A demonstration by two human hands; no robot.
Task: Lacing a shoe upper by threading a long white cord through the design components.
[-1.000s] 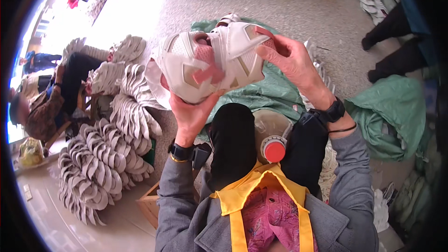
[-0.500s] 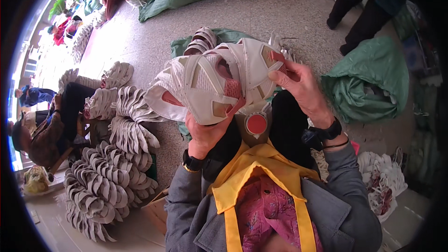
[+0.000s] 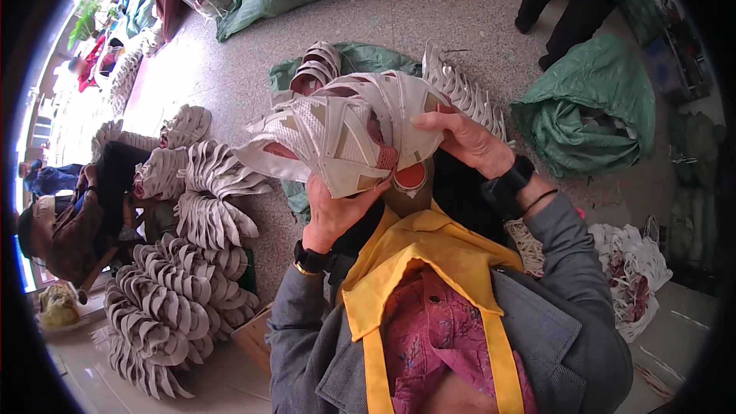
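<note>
The grey-sleeved arms (image 3: 571,241) bend inward, holding a bundle of white-and-pink shoe uppers (image 3: 337,138) above the black-clad knees (image 3: 471,195). The left hand (image 3: 336,213) cups its lower left side from beneath; the right hand (image 3: 474,139) pinches its right end, thumb on the near face, other fingers partly hidden.

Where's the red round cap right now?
Head view, near centre: the red cap shows just below the held white shoe uppers, right of the left hand and above the yellow cloth.
</note>
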